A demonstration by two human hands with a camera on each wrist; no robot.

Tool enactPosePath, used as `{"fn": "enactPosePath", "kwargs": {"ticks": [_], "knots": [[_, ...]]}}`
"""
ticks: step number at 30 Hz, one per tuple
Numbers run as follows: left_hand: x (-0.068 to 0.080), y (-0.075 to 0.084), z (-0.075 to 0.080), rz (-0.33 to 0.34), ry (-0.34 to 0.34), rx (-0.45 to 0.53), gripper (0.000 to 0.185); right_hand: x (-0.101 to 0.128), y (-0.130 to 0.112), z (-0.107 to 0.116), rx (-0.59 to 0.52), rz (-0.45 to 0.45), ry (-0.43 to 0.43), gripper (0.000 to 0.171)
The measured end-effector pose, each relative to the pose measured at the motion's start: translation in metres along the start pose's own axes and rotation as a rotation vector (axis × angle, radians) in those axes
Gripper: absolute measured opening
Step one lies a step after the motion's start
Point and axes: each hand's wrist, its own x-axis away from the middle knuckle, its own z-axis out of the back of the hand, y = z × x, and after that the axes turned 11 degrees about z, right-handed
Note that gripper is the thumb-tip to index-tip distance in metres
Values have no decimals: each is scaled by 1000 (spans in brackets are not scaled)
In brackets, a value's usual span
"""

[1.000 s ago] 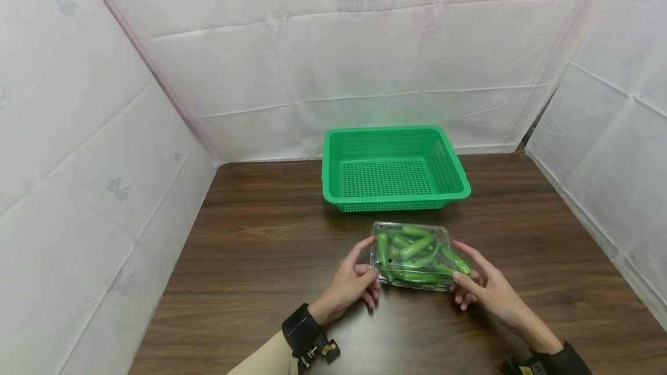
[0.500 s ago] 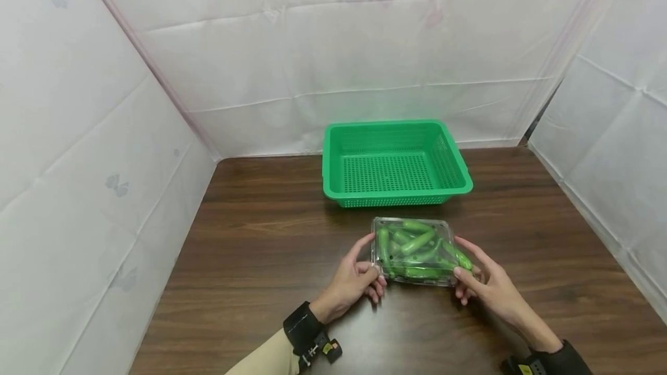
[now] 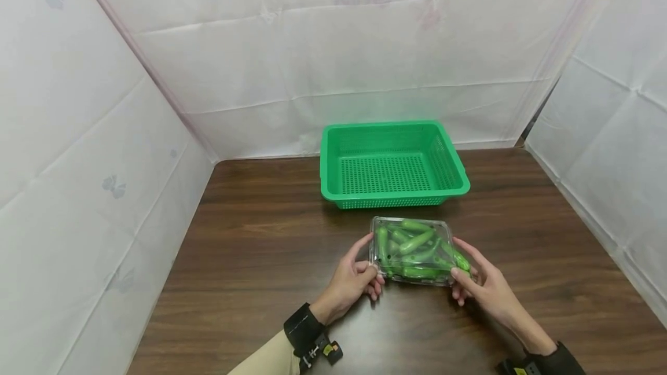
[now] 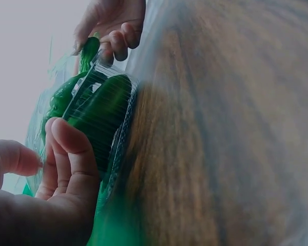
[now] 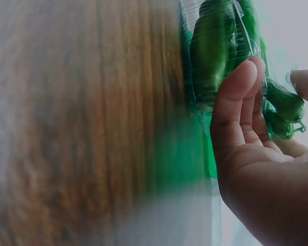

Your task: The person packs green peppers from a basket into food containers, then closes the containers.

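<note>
A clear plastic clamshell box [image 3: 411,278] of small, shiny green vegetables [image 3: 417,242] is between both hands, in front of the basket. Some have short stems; whether they are cucumbers or peppers I cannot tell. My left hand [image 3: 348,281] grips its left edge, thumb in front, other fingers curled beside and under it. At the right end my right hand [image 3: 487,288] holds the edge the same way. One green vegetable [image 5: 285,102] sticks out past the lid edge near the right thumb. Whether the base touches the table is hard to tell.
Behind the box stands a green plastic basket [image 3: 394,198] with perforated sides and no contents in view. The dark wooden table [image 3: 250,259] ends at white sheet walls [image 3: 292,62] at the back, left and right.
The head view has shifted slightly. Both hands keep their grip on the box, which stays in nearly the same place before the basket.
</note>
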Motion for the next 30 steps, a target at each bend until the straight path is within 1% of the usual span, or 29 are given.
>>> {"fn": "enactPosePath", "kwargs": {"ticks": [4, 12, 16, 20, 23, 27, 30], "knots": [[2, -2, 1, 10, 0, 2, 80, 1, 2, 0, -11, -19, -13, 63], [6, 0, -2, 17, 49, -47, 78, -3, 1, 6, -4, -34, -42, 59], [8, 2, -2, 19, 63, -69, 78, -4, -1, 7, 64, -40, -40, 56], [9, 3, -1, 19, 77, -101, 76, -5, -3, 7, 157, -10, -27, 55], [9, 3, 0, 13, 89, -133, 75, -5, -3, 6, 193, 16, -31, 55], [8, 4, 1, -14, 110, -182, 73, -7, 0, 6, 224, 19, -22, 54], [7, 4, 2, -51, 134, -230, 72, -8, 3, 7, 242, 32, -11, 53]]}}
